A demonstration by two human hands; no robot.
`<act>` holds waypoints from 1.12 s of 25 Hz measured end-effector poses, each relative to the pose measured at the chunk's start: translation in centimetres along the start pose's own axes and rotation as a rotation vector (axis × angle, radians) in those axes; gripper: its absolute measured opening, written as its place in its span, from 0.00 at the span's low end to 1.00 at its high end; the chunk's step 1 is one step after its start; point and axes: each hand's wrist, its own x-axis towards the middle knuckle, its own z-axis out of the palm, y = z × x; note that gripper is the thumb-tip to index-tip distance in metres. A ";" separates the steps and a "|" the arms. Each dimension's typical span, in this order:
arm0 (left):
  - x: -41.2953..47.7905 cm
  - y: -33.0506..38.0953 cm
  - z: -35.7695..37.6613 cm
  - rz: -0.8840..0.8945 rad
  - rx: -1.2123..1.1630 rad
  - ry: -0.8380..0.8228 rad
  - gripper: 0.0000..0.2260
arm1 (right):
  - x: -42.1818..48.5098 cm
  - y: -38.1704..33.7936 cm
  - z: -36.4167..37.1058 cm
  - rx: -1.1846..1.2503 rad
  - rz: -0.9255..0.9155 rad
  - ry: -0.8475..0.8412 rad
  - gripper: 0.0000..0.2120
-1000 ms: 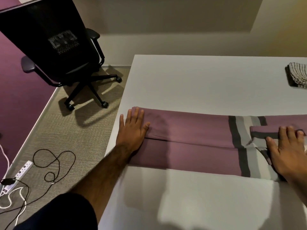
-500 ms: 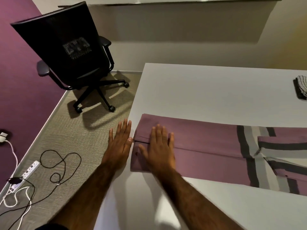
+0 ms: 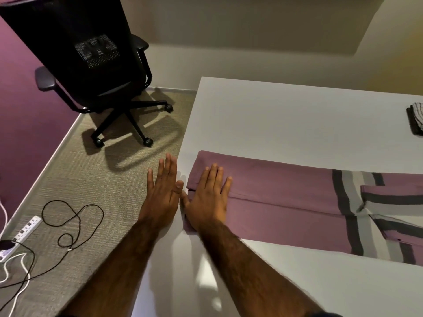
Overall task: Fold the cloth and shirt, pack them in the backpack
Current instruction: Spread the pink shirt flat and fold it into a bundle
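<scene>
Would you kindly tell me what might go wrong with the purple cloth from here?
The purple cloth ends close to the table edge, beside the left hand; a sweep that way might drag it off. Only the right hand presses the middle seam, so the flaps may spring open. The striped end looks bunched, which may skew the next fold.

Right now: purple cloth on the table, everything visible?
The purple cloth, soft-looking fabric with dark and light grey stripes toward its right, lies flat on the white table, folded lengthwise into a long band, two flaps meeting along the middle. It runs out of frame at right. The right hand lies flat on its left end; the left hand is beside it.
</scene>
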 end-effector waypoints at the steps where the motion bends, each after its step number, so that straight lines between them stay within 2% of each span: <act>1: 0.1 -0.1 0.0 -0.001 -0.001 -0.008 0.27 | 0.0 0.1 0.1 0.000 -0.001 0.008 0.40; 4: 0.7 -0.2 0.1 0.008 0.012 -0.044 0.30 | 0.2 0.3 -0.1 0.003 -0.024 0.010 0.35; 6: 1.2 0.4 0.3 -0.005 0.030 -0.074 0.31 | 0.2 0.5 -0.4 0.054 -0.039 0.017 0.35; 9: 1.8 1.9 0.8 -0.092 -0.023 -0.074 0.28 | -0.6 0.9 -0.8 0.141 -0.071 0.081 0.37; 11: 1.9 2.3 1.1 -0.113 -0.068 -0.025 0.28 | -1.4 1.0 -1.2 0.038 -0.146 0.100 0.36; 14: 1.9 2.0 1.3 -0.102 -0.105 0.037 0.31 | -1.6 -0.2 -2.8 -0.103 -0.176 -0.016 0.37; 15: 2.0 1.8 1.3 -0.097 -0.122 0.050 0.32 | -1.3 -0.7 -3.4 -0.120 -0.163 -0.042 0.34; 18: 2.0 1.4 0.7 -0.126 -0.201 0.059 0.33 | -0.2 -1.6 -4.7 -0.090 -0.122 -0.031 0.19; 20: 2.2 1.7 -0.1 -0.154 -0.166 0.077 0.26 | 0.1 -1.5 -5.1 -0.106 -0.122 -0.009 0.16; 22: 2.7 2.4 -0.8 -0.186 -0.104 0.119 0.16 | 0.1 -1.2 -5.7 -0.150 -0.154 -0.005 0.19; 24: 3.7 3.1 -1.3 -0.289 -0.168 0.088 0.11 | -0.1 -0.9 -6.1 -0.170 -0.194 -0.024 0.26; 26: 4.8 3.7 -1.6 -0.388 -0.224 -0.008 0.12 | -0.2 -0.6 -6.2 -0.166 -0.221 0.004 0.28; 28: 5.5 4.5 -1.8 -0.466 -0.235 -0.099 0.20 | -0.1 -0.3 -6.2 -0.137 -0.215 0.033 0.29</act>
